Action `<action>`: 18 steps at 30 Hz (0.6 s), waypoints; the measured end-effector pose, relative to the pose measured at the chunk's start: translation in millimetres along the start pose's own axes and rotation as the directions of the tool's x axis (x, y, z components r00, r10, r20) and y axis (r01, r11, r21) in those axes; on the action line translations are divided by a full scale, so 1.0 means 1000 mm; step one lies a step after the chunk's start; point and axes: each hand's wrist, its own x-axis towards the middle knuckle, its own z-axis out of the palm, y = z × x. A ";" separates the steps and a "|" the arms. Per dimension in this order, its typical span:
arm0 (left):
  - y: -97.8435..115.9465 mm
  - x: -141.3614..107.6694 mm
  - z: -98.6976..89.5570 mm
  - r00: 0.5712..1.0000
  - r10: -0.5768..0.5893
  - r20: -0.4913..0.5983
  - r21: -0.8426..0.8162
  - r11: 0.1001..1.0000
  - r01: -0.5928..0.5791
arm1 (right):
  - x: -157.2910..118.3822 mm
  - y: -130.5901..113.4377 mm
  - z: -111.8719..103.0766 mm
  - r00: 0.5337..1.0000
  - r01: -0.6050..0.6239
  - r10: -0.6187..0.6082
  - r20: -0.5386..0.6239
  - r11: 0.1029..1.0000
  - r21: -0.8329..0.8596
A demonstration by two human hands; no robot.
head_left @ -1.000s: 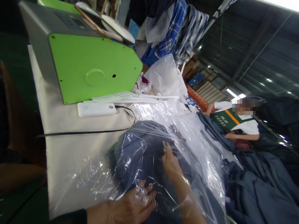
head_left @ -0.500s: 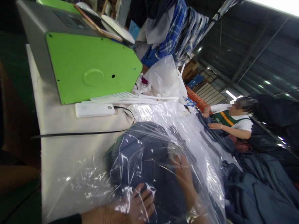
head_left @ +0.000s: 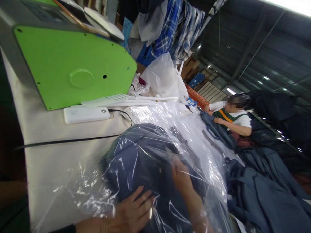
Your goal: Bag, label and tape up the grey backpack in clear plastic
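Note:
A dark blue-grey folded garment (head_left: 147,167) lies in front of me, covered by a clear plastic bag (head_left: 89,190) with creases and bright glints. My left hand (head_left: 134,210) rests palm down at the garment's near left, fingers stretched and slightly apart. Further right, my right hand (head_left: 181,176) reaches over the garment under the clear film, its fingers curled together. Something small and pale shows faintly at those fingertips; the film's shine keeps me from making it out.
A green-sided machine (head_left: 77,71) stands at the back left, with a phone (head_left: 78,19) on top. Before it lie a white power bank (head_left: 86,114) and a black cable (head_left: 69,140). More dark garments (head_left: 265,194) are heaped right. A co-worker (head_left: 234,115) handles cloth beyond.
The view has shifted, so the machine and table sit further left. My right hand's fingers are more curled, and the pale piece by them shows less. My left hand stays flat on the garment.

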 end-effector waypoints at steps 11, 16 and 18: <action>0.002 0.001 0.011 0.999 -0.034 0.000 0.003 0.999 0.034 | -0.020 -0.066 0.044 0.971 -0.128 0.148 0.186 0.985 -0.112; 0.006 0.012 -0.038 0.977 -0.067 0.204 -0.079 0.993 0.084 | -0.024 -0.065 0.034 0.976 -0.110 0.115 0.186 0.993 -0.040; -0.002 0.019 -0.048 0.975 -0.165 0.149 -0.129 0.974 0.185 | -0.027 -0.063 0.038 0.980 -0.115 0.113 0.166 0.993 0.004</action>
